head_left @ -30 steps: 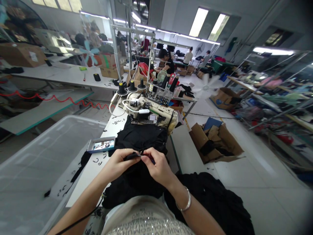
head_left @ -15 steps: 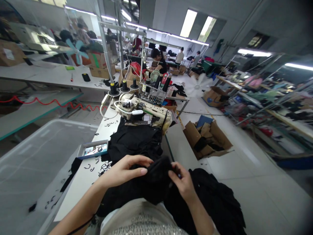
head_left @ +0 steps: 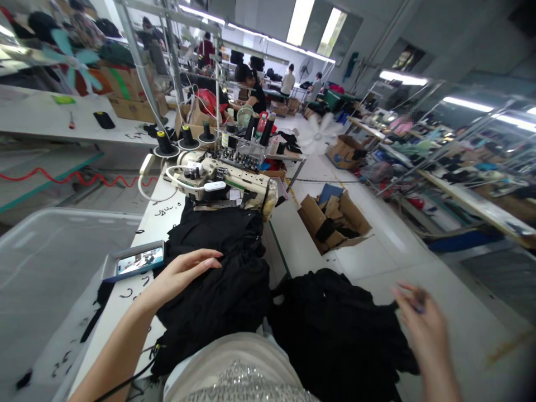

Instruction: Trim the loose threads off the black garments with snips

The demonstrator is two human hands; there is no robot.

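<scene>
My left hand [head_left: 186, 273] is open, its fingers stretched out together over the heap of black cloth [head_left: 218, 290] on the sewing table. Off to the right, my right hand [head_left: 425, 321] is smeared by motion, with its fingers curled. A small purplish thing [head_left: 419, 307] shows among those fingers, too blurred to name. The edge of a second pile of black cloth [head_left: 335, 329], on my lap's right side, reaches up to the right fingertips. Behind the first heap stands a sewing machine [head_left: 234, 178], with black cloth lying up to its front.
A phone in a box [head_left: 140, 261] lies on the white table [head_left: 111, 329] among thread scraps. A translucent bin [head_left: 50, 251] stands left. Thread cones [head_left: 165, 144] rise behind the machine. An open carton [head_left: 335, 218] sits on the floor at right. Other people work farther back.
My hands have parted: the right swung far to the right, and the left drew back leftward. The black cloth held between them has left the left hand; the right pile reaches farther right. The view shifted.
</scene>
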